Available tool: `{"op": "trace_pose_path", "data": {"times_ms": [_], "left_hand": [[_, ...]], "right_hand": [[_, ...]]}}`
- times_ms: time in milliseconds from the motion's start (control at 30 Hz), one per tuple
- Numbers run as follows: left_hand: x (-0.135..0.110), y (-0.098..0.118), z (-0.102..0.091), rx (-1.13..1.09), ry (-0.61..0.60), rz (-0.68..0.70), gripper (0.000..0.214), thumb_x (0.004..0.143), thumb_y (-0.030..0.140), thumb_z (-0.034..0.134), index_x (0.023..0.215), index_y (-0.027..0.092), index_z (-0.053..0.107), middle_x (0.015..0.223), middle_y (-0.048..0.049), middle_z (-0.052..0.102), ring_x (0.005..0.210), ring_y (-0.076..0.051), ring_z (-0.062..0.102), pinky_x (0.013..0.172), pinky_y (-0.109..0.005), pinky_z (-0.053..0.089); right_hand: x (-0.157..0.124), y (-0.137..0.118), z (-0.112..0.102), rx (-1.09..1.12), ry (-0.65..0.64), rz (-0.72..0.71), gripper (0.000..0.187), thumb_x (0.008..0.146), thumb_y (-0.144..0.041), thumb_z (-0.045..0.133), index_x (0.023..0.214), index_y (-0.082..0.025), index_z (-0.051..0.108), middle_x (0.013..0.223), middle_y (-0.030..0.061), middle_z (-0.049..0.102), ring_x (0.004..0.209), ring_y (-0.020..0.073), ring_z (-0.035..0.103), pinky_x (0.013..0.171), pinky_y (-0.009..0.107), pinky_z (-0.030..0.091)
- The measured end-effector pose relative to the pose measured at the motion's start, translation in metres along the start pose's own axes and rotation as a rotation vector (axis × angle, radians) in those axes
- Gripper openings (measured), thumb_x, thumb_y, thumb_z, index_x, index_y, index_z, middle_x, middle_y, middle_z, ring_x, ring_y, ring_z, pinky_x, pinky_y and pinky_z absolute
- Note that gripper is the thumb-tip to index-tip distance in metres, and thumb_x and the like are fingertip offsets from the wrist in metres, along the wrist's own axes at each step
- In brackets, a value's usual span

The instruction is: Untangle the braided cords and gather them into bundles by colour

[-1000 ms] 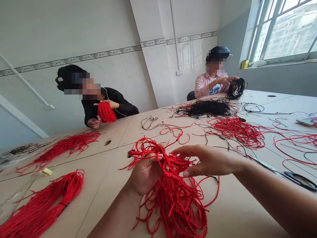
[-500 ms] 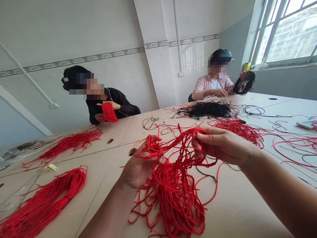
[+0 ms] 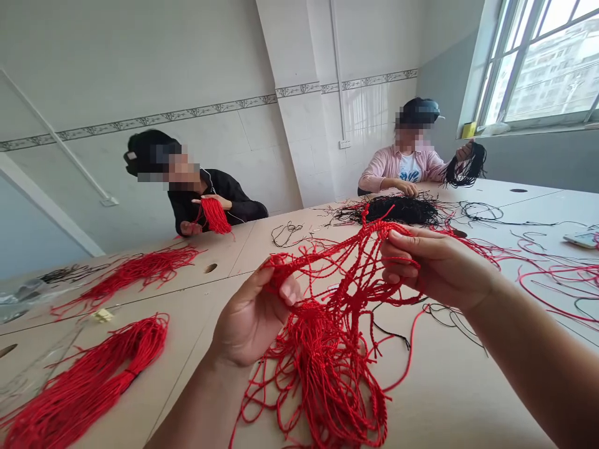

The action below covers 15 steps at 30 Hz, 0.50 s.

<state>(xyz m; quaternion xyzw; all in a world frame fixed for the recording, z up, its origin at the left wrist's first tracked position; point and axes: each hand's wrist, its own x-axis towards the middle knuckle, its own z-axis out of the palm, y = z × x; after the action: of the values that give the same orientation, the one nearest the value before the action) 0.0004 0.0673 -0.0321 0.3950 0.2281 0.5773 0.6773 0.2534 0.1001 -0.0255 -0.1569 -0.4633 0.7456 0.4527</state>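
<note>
Several braided red cords [image 3: 344, 284] stretch between my two hands above the table, tangled and looped. My left hand [image 3: 255, 312] is closed, its fingers curled round one end of them. On the other side my right hand [image 3: 421, 262] pinches the cords between thumb and forefinger, with strands running across its other fingers. Below and between the hands lies a loose heap of red cord [image 3: 327, 380], and strands hang down onto it. A black cord [image 3: 390, 327] lies just right of the heap.
A tied red bundle [image 3: 93, 380] lies at left, another red pile [image 3: 140, 271] behind it. A black cord pile [image 3: 402, 210] is at the back. Across the table [image 3: 444, 386] sit two people, one holding red cords [image 3: 215, 215], one black cords [image 3: 470, 165]. A phone [image 3: 583, 239] lies far right.
My hands have moved slightly apart, pulling the cords wider between them. My left hand has turned and closed more round its end. The view has shifted a little.
</note>
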Motion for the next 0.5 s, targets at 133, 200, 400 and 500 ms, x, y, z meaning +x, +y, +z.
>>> {"op": "trace_pose_path", "data": {"times_ms": [133, 200, 400, 500], "left_hand": [[-0.008, 0.006, 0.01, -0.026, -0.024, -0.034, 0.009, 0.073, 0.02, 0.078, 0.065, 0.016, 0.073, 0.052, -0.0002, 0.063, 0.055, -0.012, 0.061, 0.056, -0.021, 0.056], [-0.01, 0.007, 0.012, -0.015, -0.038, -0.031, 0.009, 0.075, 0.021, 0.075, 0.067, 0.017, 0.075, 0.052, -0.0008, 0.064, 0.058, -0.013, 0.063, 0.059, -0.022, 0.056], [-0.013, 0.006, 0.01, 0.054, -0.127, 0.011, 0.01, 0.079, 0.021, 0.069, 0.073, 0.017, 0.076, 0.059, -0.002, 0.068, 0.064, -0.014, 0.065, 0.066, -0.021, 0.055], [-0.015, 0.006, 0.003, 0.129, -0.226, -0.03, 0.031, 0.077, 0.021, 0.071, 0.108, 0.024, 0.073, 0.073, -0.003, 0.073, 0.069, -0.015, 0.067, 0.068, -0.022, 0.054]], "right_hand": [[-0.001, 0.0, 0.001, 0.044, -0.005, 0.02, 0.031, 0.087, -0.02, 0.067, 0.064, -0.015, 0.047, 0.058, -0.0061, 0.043, 0.047, 0.0037, 0.036, 0.053, 0.019, 0.047], [-0.003, 0.0, 0.003, 0.057, -0.004, 0.022, 0.03, 0.086, -0.02, 0.067, 0.065, -0.015, 0.047, 0.058, -0.0061, 0.042, 0.047, 0.0036, 0.034, 0.052, 0.018, 0.046], [-0.009, -0.005, 0.006, 0.056, -0.004, 0.005, 0.031, 0.085, -0.021, 0.069, 0.064, -0.016, 0.047, 0.056, -0.006, 0.041, 0.048, 0.004, 0.03, 0.051, 0.017, 0.044], [-0.012, -0.007, 0.009, 0.054, -0.023, -0.008, 0.03, 0.083, -0.021, 0.072, 0.065, -0.016, 0.049, 0.055, -0.0062, 0.039, 0.048, 0.0038, 0.029, 0.049, 0.015, 0.041]]}}
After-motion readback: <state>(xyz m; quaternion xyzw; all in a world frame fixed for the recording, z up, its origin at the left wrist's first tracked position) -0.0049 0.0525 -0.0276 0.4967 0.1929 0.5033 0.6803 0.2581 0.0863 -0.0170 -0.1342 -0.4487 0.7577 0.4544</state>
